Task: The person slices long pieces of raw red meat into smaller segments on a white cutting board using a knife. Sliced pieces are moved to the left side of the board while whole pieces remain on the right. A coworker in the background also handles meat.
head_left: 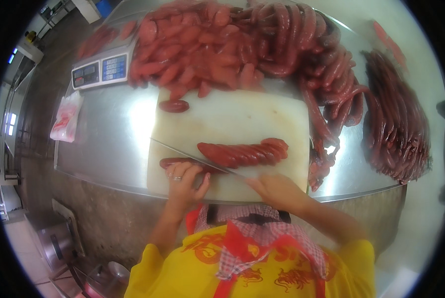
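Note:
My right hand (278,191) grips a long knife (183,152) by its handle, and the blade slants leftward across the white cutting board (232,115). With bent fingers, my left hand (184,182) presses a dark red sausage (169,162) onto the board. The blade crosses the sausage just right of those fingers. Beyond the blade, a row of overlapping sausage slices (242,153) leans across the middle of the board. A short sausage piece (174,106) lies alone near the board's far left corner. My right hand covers most of the knife handle.
A big heap of slanted slices (192,54) spreads behind the board. Whole linked sausages (287,35) pile up at the far right, with thin dark sausages (396,119) further right. On the left are a scale (101,71) and a plastic bag (66,118) at the metal table's edge.

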Available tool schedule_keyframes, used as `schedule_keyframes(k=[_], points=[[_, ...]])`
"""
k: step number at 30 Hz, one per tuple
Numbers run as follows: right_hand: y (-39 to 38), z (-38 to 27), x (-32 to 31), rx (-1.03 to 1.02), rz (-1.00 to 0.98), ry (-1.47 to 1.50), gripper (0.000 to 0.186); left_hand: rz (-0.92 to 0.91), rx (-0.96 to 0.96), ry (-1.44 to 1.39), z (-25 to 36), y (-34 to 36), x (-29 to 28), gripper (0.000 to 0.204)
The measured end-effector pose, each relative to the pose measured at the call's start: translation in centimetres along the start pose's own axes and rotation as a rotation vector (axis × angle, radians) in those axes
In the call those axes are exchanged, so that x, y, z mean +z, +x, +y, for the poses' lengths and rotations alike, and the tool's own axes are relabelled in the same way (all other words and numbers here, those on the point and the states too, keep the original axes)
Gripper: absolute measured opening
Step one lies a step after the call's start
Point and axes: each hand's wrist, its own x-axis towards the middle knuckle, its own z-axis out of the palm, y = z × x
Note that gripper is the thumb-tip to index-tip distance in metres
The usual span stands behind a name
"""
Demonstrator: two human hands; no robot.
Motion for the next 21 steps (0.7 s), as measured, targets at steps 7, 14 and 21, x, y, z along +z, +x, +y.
schedule_keyframes(k=[7, 14, 21], points=[[-8.1, -0.4, -4.9, 0.432, -0.227, 0.121, 0.048, -0.014, -0.015, -0.059, -0.5, -0.1, -0.3, 0.031], [4.0, -1.6, 2.2, 0.185, -0.113, 0.101, 0.040, -0.011, -0.027, -0.052, -0.2, -0.3, -0.4, 0.033], [-5.7, -1.4, -2.3, 0.305, -0.207, 0.083, 0.046, -0.018, -0.088, -0.002, -0.7, -0.6, -2.0, 0.030]])
